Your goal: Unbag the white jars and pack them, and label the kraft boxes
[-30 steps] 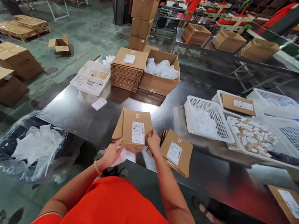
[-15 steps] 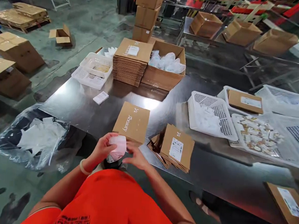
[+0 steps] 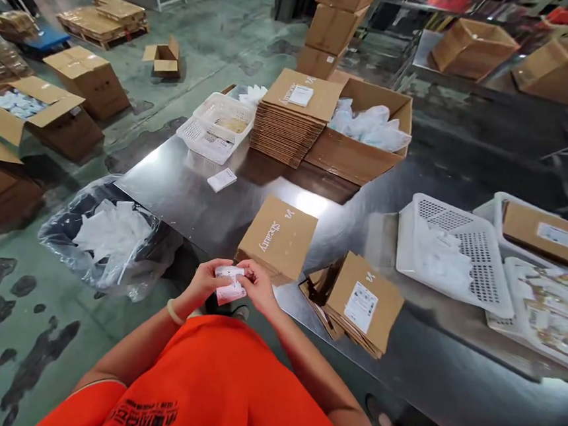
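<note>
Both my hands meet over the table's near edge. My left hand [image 3: 203, 282] and my right hand [image 3: 258, 285] pinch a small folded pink-and-white paper slip [image 3: 230, 284] between them. Just beyond the hands, a flat kraft cardboard mailer [image 3: 276, 237] lies printed side up on the stainless steel table [image 3: 176, 193]. To the right of my right hand sits a loose stack of mailers [image 3: 363, 303], its top one bearing a white shipping label. The slip's printing is too small to read.
A clear plastic bag of white scraps [image 3: 110, 237] sits left of the table. Farther along stand a tall mailer stack [image 3: 290, 117], an open carton of bagged items [image 3: 364, 140], and a white basket [image 3: 216, 127]. A white perforated crate [image 3: 459, 251] stands at right. Cartons cover the floor.
My hands have left the mailers and now pinch the pink-and-white slip, folded smaller than before. The central mailer now lies printed side up. The view has swung slightly, shifting the scene rightward.
</note>
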A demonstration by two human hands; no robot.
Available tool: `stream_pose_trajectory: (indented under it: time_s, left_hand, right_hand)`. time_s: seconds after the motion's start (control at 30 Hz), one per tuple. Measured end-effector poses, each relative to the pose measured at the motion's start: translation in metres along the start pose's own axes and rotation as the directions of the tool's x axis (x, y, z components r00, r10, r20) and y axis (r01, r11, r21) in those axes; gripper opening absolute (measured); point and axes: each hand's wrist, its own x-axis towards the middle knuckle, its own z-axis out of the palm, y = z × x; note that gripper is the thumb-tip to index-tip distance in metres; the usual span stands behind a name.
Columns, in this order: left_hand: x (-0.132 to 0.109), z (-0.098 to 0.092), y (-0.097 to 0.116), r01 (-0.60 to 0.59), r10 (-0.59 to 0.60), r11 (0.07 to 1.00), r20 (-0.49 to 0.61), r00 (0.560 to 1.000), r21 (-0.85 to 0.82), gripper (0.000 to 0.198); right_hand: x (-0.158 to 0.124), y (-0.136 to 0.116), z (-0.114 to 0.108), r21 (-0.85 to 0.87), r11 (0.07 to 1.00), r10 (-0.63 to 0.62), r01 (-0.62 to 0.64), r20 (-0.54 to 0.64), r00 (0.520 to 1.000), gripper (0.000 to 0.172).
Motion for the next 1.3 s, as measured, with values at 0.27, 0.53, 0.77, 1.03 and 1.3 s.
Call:
stream_pose_trajectory:
  time_s: [0.27,0.53,0.77,1.03,1.3]
  left_hand:
    - [0.018,0.024,0.003,0.094,-0.079,0.983,-0.099,0.992,0.156,0.054]
    - [0.027,0.036,-0.006,0.159,-0.185,0.960,0.098,0.978,0.229,0.048]
    - [0.035,0.047,-0.038,0.288,-0.301,0.953,0.211,0.930,0.090,0.063]
    - [0.033,-0.016,-0.067,0.223,-0.300,0.897,0.154,0.941,0.382,0.059]
    - [0.049,-0.007,-0.001,-0.154,0.165,0.731,0.046,0.985,0.665,0.035]
  right_hand:
    - [-0.010,0.011,-0.020,-0.340,0.924,-0.239,0.173,-0.163,0.957,0.017]
    - [-0.021,0.013,-0.045,-0.501,0.819,-0.489,0.278,-0.359,0.795,0.026]
    - [0.088,-0.024,-0.125,-0.521,0.844,-0.261,-0.128,-0.607,0.751,0.012]
    - [0.099,-0.017,-0.108,-0.722,0.600,-0.332,-0.345,-0.617,0.713,0.063]
    - [0.087,-0.010,-0.075,-0.917,0.390,-0.187,-0.082,-0.166,0.968,0.074]
